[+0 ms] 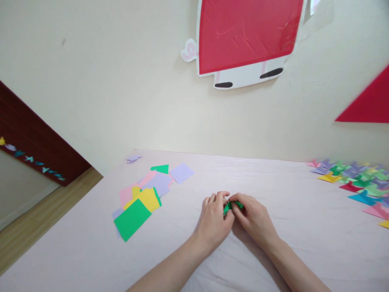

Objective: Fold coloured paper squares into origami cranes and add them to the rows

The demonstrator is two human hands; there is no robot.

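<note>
Between the fingertips of both hands is a small piece of folded green paper (228, 207), largely covered by the fingers. My left hand (214, 215) is closed on its left side, thumb and fingers pinching it. From the right, my right hand (251, 213) grips the paper's other end between thumb and fingers. Both hands are just above or resting on the pale cloth-covered surface (188, 259); I cannot tell which. To the left lies a loose pile of paper pieces, with a green sheet (133, 219) on top of yellow paper (142, 198), and lilac paper (181, 173) behind.
Many folded paper shapes (361, 184) in several colours stand in rows at the right. A small lilac folded piece (133, 159) lies near the far left corner. The wall (136, 93) rises behind, bearing a red-and-white sticker (249, 36). Wooden floor (60, 202) shows beyond the left edge.
</note>
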